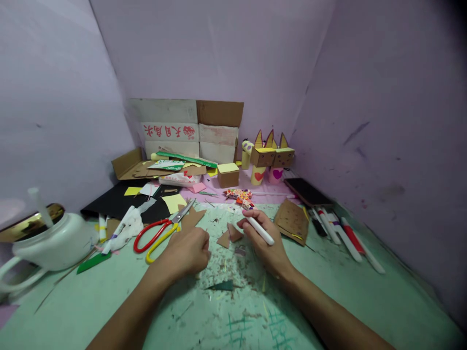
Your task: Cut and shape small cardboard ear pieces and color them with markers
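My right hand [268, 243] holds a white pen [260, 230] between thumb and fingers. Left of the pen lie small brown cardboard triangles [229, 235] on the green table [175, 321]. My left hand [191, 249] rests on the table with its fingers curled in; whether something small is inside is hidden. Just beyond it lie scissors [164, 227] with one red and one yellow handle, their blades over a brown cardboard piece [192, 218]. A dark green scrap [222, 286] lies nearer me, between my forearms.
A white teapot-like cup [54, 243] stands at the left. Several markers [346, 238], a phone [308, 191] and a flat cardboard piece [292, 221] lie at the right. Cardboard-headed figures [263, 158], a small box [228, 176] and a large folded carton [189, 126] stand behind.
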`<control>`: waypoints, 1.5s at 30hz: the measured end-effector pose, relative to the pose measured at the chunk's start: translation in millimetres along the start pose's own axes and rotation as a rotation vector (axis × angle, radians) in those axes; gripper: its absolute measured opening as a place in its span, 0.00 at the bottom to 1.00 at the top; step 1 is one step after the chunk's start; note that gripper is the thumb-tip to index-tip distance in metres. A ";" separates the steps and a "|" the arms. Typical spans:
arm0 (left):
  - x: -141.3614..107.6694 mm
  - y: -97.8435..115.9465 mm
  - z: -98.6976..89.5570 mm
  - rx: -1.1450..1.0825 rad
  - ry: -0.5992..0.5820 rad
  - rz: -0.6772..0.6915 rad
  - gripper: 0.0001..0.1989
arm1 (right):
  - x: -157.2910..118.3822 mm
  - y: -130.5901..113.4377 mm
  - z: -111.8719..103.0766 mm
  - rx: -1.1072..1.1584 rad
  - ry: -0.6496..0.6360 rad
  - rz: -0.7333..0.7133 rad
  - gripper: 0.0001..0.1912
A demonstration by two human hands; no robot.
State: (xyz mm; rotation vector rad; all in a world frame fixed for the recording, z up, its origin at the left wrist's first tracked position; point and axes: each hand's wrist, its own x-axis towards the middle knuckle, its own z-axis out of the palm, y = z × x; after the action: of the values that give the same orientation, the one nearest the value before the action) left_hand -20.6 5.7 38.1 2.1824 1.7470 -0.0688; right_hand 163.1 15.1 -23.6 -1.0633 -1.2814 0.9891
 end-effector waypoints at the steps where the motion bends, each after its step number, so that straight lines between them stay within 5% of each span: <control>1: -0.4 -3.1 -1.1 -0.029 0.004 0.016 0.03 | 0.5 -2.7 -0.7 -0.013 0.045 -0.009 0.12; 7: -4.5 -20.4 -1.0 -0.041 -0.011 0.012 0.17 | 2.2 -17.1 -4.3 0.219 0.205 0.034 0.15; 14: -5.5 -10.0 4.6 -0.030 0.070 0.116 0.08 | 3.0 -17.5 -8.8 0.291 0.210 0.023 0.17; 36: -0.3 0.4 3.1 -0.460 0.165 0.242 0.06 | -9.7 -22.5 3.5 0.130 0.009 -0.116 0.13; 45: -0.5 4.9 1.3 -0.560 0.138 0.255 0.07 | -11.3 -24.9 7.4 0.120 -0.041 -0.020 0.13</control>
State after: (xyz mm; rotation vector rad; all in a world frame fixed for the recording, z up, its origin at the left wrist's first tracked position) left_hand -15.8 3.9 38.2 1.9882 1.3226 0.5737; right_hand 154.7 -1.3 -2.1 -0.9413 -1.2472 1.0638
